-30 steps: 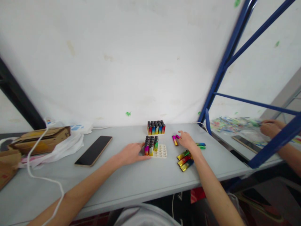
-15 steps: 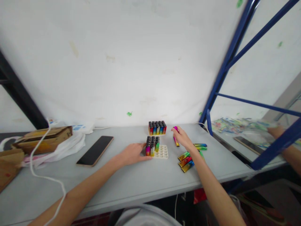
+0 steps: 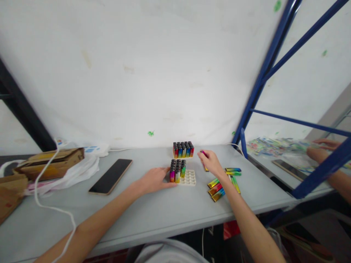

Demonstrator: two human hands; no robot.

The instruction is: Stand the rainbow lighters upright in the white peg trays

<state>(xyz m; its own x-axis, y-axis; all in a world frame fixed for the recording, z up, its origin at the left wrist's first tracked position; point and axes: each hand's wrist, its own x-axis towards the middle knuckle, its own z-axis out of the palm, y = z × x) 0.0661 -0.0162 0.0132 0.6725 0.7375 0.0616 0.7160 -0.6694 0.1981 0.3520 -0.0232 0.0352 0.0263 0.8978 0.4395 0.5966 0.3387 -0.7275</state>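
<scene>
Right now the person's right hand (image 3: 212,163) hovers above the grey bench (image 3: 153,208), fingers pinched together on a small pink-and-yellow lighter (image 3: 203,155), carried just right of the white plastic tray with round sockets (image 3: 189,177). The left hand (image 3: 155,179) lies flat and open on the bench, fingertips touching the tray's left side as if to steady it; it grips nothing. On the left part of that tray stands a block of rainbow-coloured lighters with black tops (image 3: 177,169), upright in their sockets, while the sockets on the right part are bare. Behind it, nearer the white wall, a second tray packed full of the same lighters (image 3: 183,149) stands apart. To the right of the right wrist a loose scatter of lighters lying flat (image 3: 223,182) waits on the bench.

Judging by this, the step in hand is carrying one lighter from the loose lot to the half-filled tray. The next move would call for turning the lighter upright, black top upward, and lining it over a bare socket beside the standing block, with the left hand holding the tray against the push.

Further left lie a black phone, face up (image 3: 110,176), a white plastic bag (image 3: 79,170), a brown cardboard box (image 3: 49,163) and a white cable (image 3: 49,204). Beyond the blue metal frame (image 3: 257,87), another person's hands (image 3: 319,149) work at a neighbouring bench.
</scene>
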